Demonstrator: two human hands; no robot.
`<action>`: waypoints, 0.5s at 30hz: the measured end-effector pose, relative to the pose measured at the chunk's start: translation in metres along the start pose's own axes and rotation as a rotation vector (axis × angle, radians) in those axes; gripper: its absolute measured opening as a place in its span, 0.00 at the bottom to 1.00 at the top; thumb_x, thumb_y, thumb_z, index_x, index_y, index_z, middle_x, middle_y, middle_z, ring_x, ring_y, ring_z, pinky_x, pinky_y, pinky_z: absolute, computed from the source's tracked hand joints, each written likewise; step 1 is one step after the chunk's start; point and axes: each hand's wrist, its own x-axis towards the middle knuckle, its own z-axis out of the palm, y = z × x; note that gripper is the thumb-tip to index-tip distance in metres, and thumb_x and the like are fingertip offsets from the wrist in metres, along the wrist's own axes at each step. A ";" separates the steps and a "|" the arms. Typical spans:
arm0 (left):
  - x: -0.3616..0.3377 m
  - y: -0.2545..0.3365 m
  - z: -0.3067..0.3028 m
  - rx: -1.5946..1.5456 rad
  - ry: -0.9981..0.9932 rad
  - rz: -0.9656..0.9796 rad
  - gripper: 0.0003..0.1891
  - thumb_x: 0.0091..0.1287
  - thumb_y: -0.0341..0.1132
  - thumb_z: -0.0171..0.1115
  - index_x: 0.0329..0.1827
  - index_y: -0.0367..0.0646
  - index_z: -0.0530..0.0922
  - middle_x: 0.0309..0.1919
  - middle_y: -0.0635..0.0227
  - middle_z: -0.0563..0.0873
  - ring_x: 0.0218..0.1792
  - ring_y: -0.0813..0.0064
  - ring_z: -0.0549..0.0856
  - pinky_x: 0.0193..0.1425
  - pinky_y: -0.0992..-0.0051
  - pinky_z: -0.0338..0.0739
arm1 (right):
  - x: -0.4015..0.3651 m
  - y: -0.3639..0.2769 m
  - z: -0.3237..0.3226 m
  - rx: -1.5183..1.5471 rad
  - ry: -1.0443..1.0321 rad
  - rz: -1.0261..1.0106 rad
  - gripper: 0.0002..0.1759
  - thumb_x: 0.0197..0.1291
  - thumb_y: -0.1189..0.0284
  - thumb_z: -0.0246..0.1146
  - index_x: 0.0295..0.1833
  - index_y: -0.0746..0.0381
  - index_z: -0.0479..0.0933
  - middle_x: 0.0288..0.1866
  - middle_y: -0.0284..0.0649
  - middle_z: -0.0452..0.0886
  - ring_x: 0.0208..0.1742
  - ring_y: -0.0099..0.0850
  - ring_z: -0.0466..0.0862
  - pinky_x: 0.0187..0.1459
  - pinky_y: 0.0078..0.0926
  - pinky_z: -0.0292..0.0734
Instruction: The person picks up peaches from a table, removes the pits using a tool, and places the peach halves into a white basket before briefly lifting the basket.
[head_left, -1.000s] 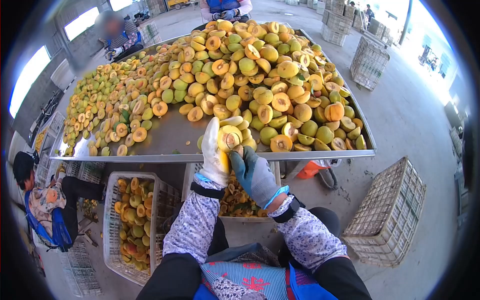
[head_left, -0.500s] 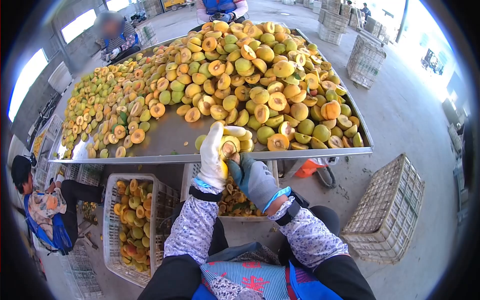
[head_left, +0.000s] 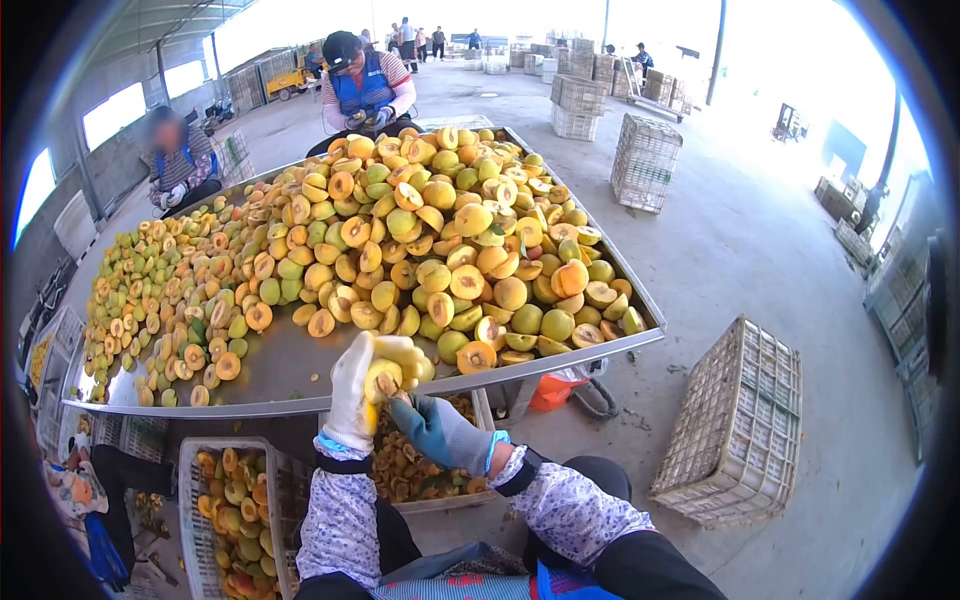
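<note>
1. Open-sided shed with a concrete floor (head_left: 760, 240). A long steel table (head_left: 285, 368) runs from 9 o'clock up toward 1 o'clock, piled with a heap of cut fruit (head_left: 440, 230), yellow-orange flesh and green-yellow skin, peach or apricot by the look.
2. At 12 o'clock, at the table's far end, a co-worker (head_left: 362, 85) in a blue vest is bent over the fruit. Another person (head_left: 180, 160) sits at 10 o'clock.
3. Just below the table's near rim, the left hand (head_left: 355, 400), in a white glove, is clenched round a fruit half (head_left: 378, 370), cut face turned up and toward 3 o'clock.
4. The right hand (head_left: 440, 432), in a blue-grey glove, comes in from 4 o'clock with its fingertips on the stone (head_left: 390, 385) in that cut face. Whether they are pinched shut on the stone or on some small tool cannot be told.
5. Directly under both hands stands a crate (head_left: 440, 500) of brownish stones and scraps. A second crate (head_left: 185, 500) at 8 o'clock holds whole fruit, and empty crates (head_left: 735, 435) sit at 4 o'clock.
6. Handling, as a judgement:
   - The half is light and firm enough to take a squeeze, but it would bruise under hard pressure.
   - The wet cut face is likely slippery, while the skin side gives the glove better purchase.
   - It is best cupped by the rounded skin side, with the thumb on the rim and the stone left clear.
</note>
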 end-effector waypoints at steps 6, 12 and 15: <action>0.001 -0.024 -0.001 0.014 0.144 0.209 0.27 0.81 0.52 0.50 0.41 0.34 0.84 0.34 0.55 0.89 0.32 0.65 0.88 0.41 0.67 0.84 | -0.007 -0.009 0.010 0.178 -0.086 0.191 0.27 0.79 0.46 0.48 0.37 0.56 0.76 0.19 0.26 0.70 0.16 0.19 0.67 0.18 0.20 0.58; 0.003 -0.020 0.002 0.061 0.162 0.228 0.28 0.81 0.53 0.51 0.38 0.34 0.85 0.30 0.57 0.88 0.29 0.67 0.87 0.38 0.69 0.84 | -0.007 -0.019 0.006 0.220 -0.139 0.309 0.29 0.77 0.42 0.49 0.34 0.54 0.74 0.19 0.27 0.69 0.15 0.20 0.66 0.17 0.21 0.59; 0.005 -0.018 0.013 -0.021 0.208 0.253 0.28 0.81 0.53 0.52 0.37 0.34 0.85 0.28 0.58 0.88 0.28 0.69 0.87 0.35 0.72 0.83 | -0.008 -0.024 0.002 0.367 -0.227 0.415 0.30 0.76 0.40 0.47 0.35 0.55 0.74 0.19 0.27 0.69 0.16 0.20 0.67 0.17 0.22 0.61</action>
